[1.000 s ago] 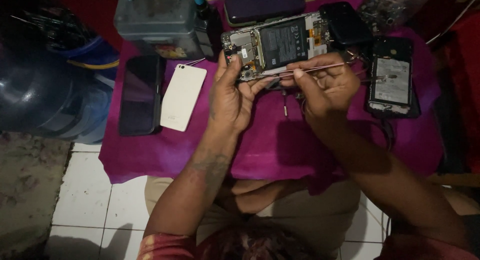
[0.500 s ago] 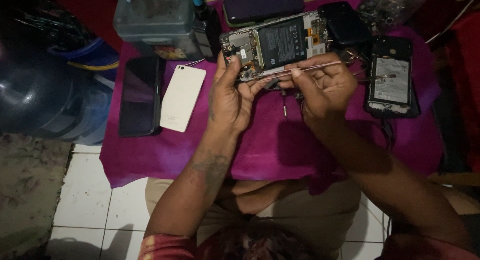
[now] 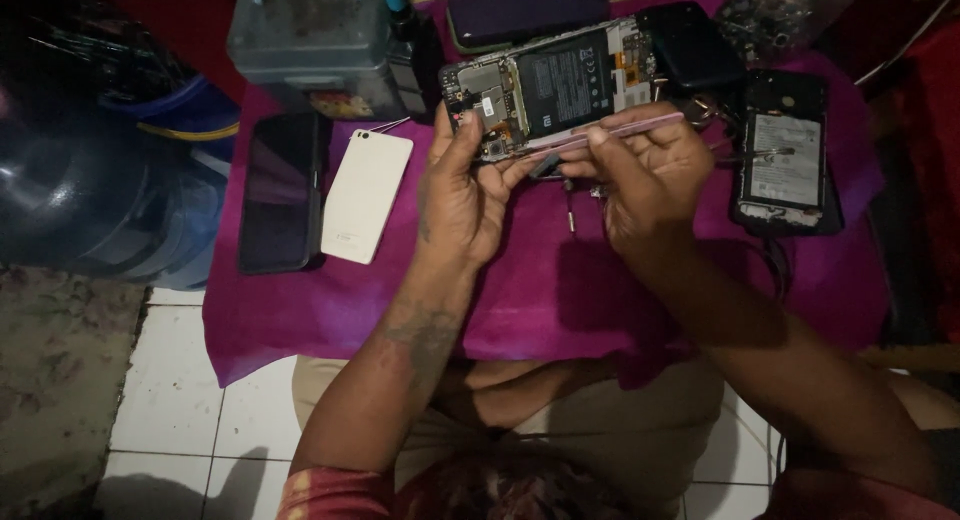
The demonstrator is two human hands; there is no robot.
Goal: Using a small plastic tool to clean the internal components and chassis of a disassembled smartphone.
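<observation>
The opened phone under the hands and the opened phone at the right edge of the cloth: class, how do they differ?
The held phone lies sideways, nearly level across the view; the right phone lies lengthwise, pointing away. The left hand steadies the held phone while the right hand puts a thin tool to it; no hand touches the right phone. The held phone shows a dark battery, the right phone a pale one. Both have their backs off and rest on the purple cloth.

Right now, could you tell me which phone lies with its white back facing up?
The white phone left of the left hand, beside the black phone; the others are dark or opened.
</observation>
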